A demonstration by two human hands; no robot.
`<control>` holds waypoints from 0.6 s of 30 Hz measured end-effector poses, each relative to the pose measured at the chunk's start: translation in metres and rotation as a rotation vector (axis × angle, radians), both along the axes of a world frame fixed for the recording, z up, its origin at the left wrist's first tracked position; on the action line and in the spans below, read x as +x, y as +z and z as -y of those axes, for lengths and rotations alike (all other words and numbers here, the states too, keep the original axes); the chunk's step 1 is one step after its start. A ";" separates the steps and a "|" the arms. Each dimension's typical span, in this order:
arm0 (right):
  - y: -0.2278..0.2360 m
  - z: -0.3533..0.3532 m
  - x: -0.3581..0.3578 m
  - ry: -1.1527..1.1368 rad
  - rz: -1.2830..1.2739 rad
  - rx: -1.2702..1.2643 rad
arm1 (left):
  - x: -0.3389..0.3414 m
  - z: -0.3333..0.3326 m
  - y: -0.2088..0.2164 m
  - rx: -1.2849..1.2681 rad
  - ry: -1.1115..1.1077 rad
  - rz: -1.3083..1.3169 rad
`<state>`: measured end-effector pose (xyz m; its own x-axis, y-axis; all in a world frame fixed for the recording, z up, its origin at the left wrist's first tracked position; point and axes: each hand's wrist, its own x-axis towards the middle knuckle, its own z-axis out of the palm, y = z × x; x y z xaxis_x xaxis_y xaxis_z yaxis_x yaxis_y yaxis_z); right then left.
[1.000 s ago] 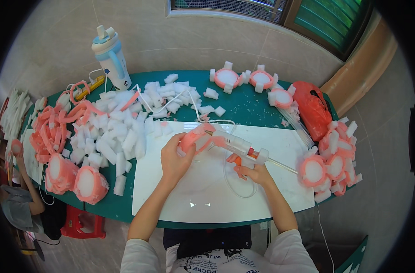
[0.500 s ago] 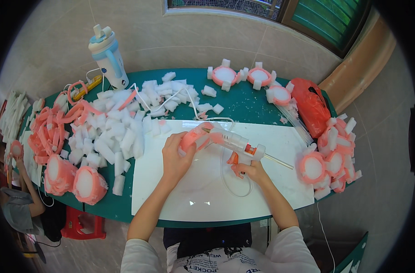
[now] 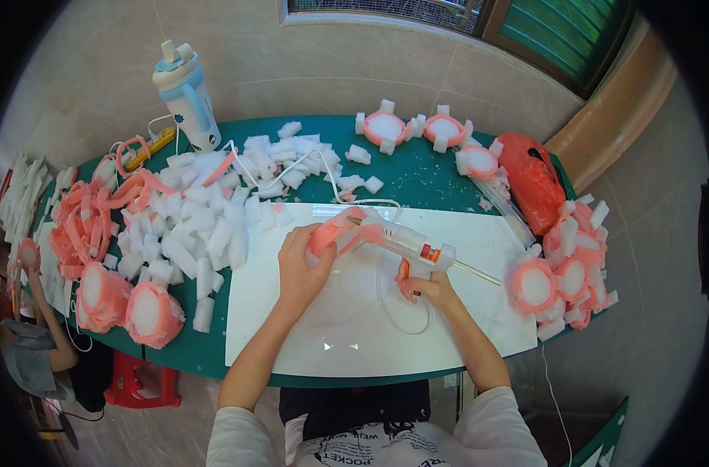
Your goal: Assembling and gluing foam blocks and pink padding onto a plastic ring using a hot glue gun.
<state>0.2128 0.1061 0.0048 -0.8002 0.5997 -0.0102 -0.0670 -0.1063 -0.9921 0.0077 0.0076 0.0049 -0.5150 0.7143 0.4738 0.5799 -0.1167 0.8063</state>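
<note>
The left hand grasped a pink ring, steadying it at ten o'clock of the glue gun, which the right hand gripped.

Glossy white board, matt white foam blocks, smooth plastic glue gun

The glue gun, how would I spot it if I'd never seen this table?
Find the big white board lying on the green table. Over its upper middle, the right hand grips the glue gun by its orange handle, nozzle pointing at the pink ring in the left hand. It is the only white, pistol-shaped thing, with a clear stick poking out behind; everything around is foam blocks or rings.
</note>
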 end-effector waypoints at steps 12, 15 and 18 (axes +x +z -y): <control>0.007 0.003 0.003 -0.034 0.069 0.021 | -0.003 0.000 0.000 -0.001 0.016 0.023; 0.005 -0.001 0.005 -0.013 0.055 0.027 | -0.003 0.000 0.000 -0.010 0.014 0.046; 0.012 -0.001 0.006 -0.029 0.142 0.113 | -0.007 0.000 -0.002 -0.012 0.030 0.097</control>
